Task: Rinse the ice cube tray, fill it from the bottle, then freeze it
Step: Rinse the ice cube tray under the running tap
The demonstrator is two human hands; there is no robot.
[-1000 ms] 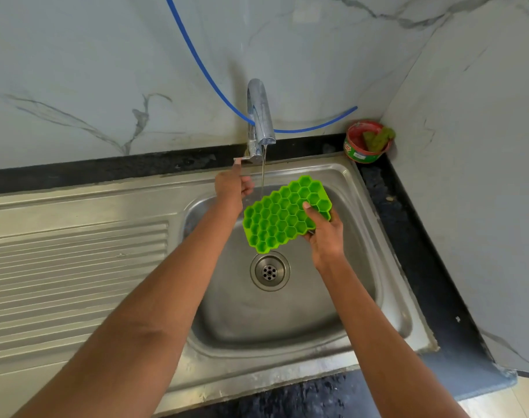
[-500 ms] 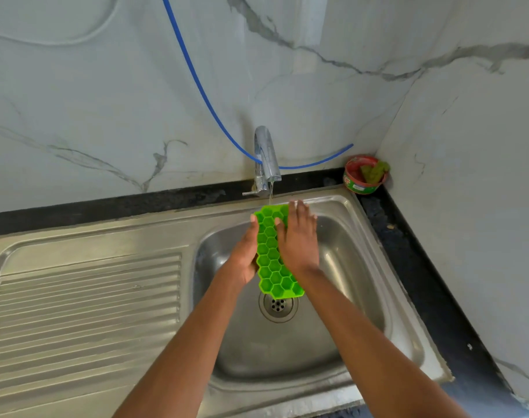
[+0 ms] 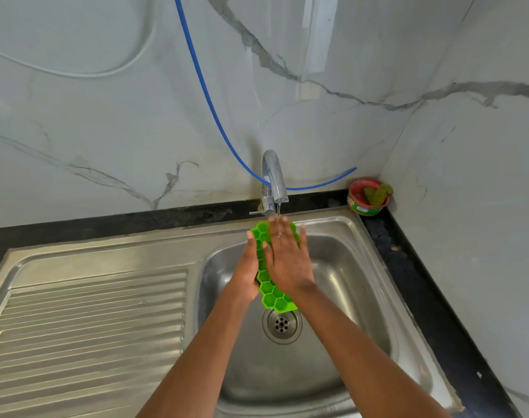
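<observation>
Tray (image 3: 267, 289) under the running tap (image 3: 274, 182).
Left hand (image 3: 247, 274) grips its left edge; right hand (image 3: 287, 257) lies flat, fingers spread, on it.

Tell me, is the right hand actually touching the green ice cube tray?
Touching. The head view shows the right hand lying flat on the green ice cube tray, palm down over its cells, under the tap's stream.

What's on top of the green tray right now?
The right hand lies flat across the green honeycomb ice cube tray, tap water falling on its fingertips. Cells beneath that palm are hidden.
</observation>
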